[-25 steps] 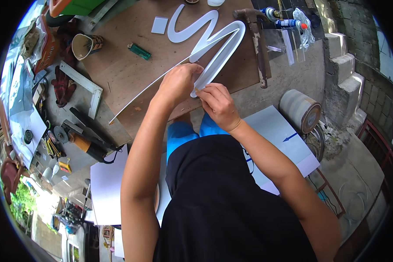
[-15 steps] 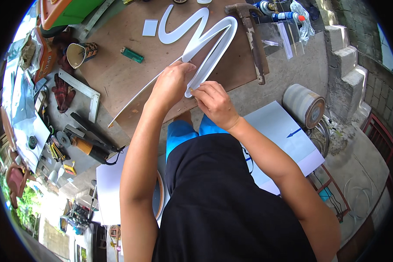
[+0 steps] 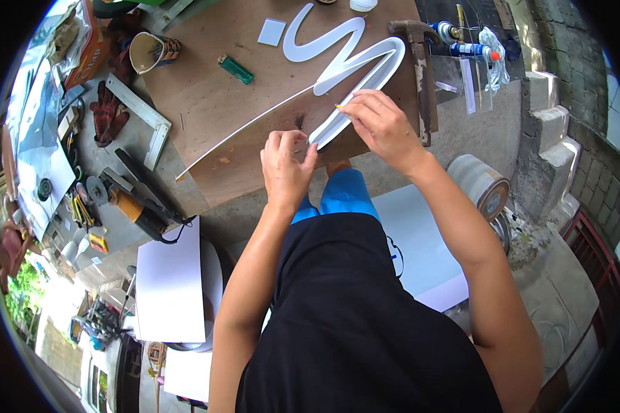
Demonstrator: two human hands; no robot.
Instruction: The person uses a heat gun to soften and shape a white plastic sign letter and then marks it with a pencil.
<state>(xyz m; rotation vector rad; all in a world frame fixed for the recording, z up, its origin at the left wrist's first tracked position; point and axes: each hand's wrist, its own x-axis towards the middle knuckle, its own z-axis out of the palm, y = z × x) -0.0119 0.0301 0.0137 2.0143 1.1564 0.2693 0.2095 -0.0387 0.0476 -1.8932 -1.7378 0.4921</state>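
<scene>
A white curved letter-like shape (image 3: pixel 355 65) with a raised rim lies on the brown board. From its middle a thin white strip (image 3: pixel 244 127) runs out toward the board's near left edge. My right hand (image 3: pixel 384 127) is over the shape's long right-hand limb, fingers pinched on a small yellow-tipped thing (image 3: pixel 338 107), whose kind I cannot make out. Beside the limb's near end is my left hand (image 3: pixel 286 168), its fingers curved and apart from the thumb. The thumb is close to the rim; whether it touches I cannot tell.
On the board (image 3: pixel 213 96) are a green lighter (image 3: pixel 235 69), a white square piece (image 3: pixel 271 32), a paper cup (image 3: pixel 153 53) and a hammer (image 3: pixel 420 76). An angle grinder (image 3: pixel 134 206) and a metal square (image 3: pixel 141 113) lie left; gas canisters (image 3: pixel 472 50) are at far right.
My left hand has come away from where the strip meets the shape, down to the limb's near end. My right hand has moved from that end farther up the limb. The view has shifted.
</scene>
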